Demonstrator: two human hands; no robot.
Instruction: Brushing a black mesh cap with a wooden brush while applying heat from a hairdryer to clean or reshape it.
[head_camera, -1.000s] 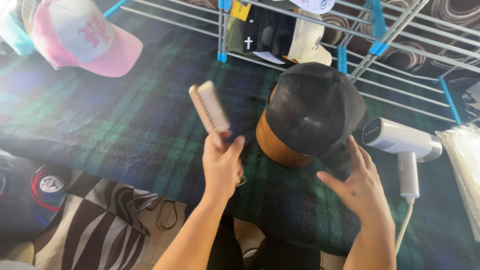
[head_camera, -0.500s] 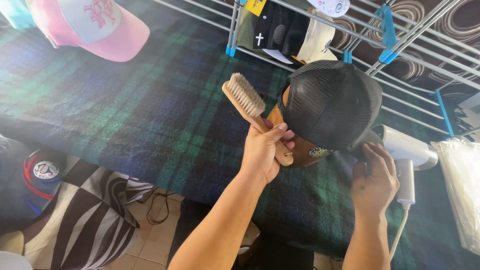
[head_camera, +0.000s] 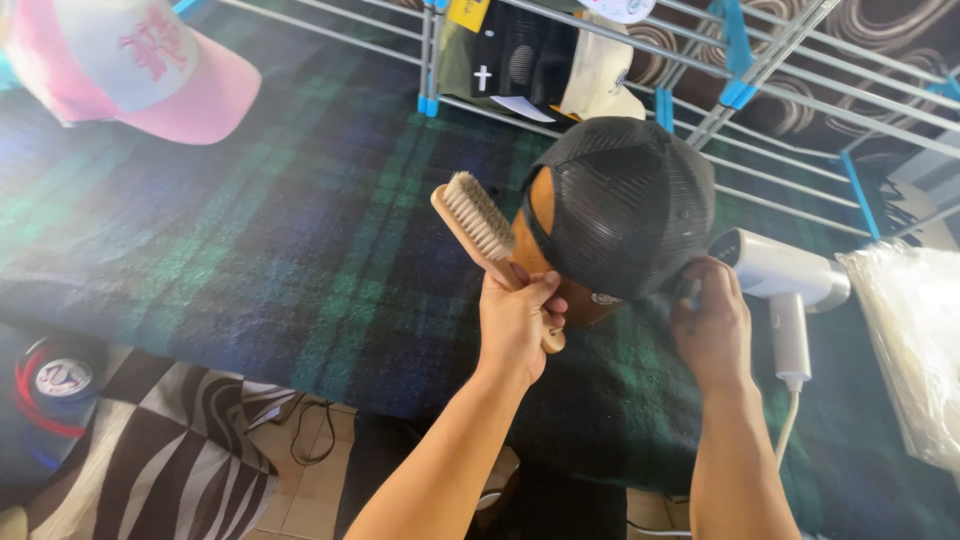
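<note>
My left hand (head_camera: 520, 320) grips the handle of a wooden brush (head_camera: 478, 218) with pale bristles, held up just left of a black mesh cap (head_camera: 625, 200) that sits on a tan rounded form (head_camera: 540, 265). The brush head is close to the cap's left side; I cannot tell if it touches. My right hand (head_camera: 712, 325) pinches the cap's lower right edge. Cap and form stand on a table covered with a green and blue plaid blanket (head_camera: 250, 240).
A white handheld steamer (head_camera: 785, 285) lies right of the cap, next to a clear plastic bag (head_camera: 915, 340). A pink and white cap (head_camera: 130, 65) is at the far left. A metal wire rack (head_camera: 780, 80) holds more caps (head_camera: 545, 60) behind. Striped fabric (head_camera: 170, 450) lies below the table edge.
My left hand has brought the brush from the left up beside the cap. My right hand went from open in the air to gripping the cap's lower edge.
</note>
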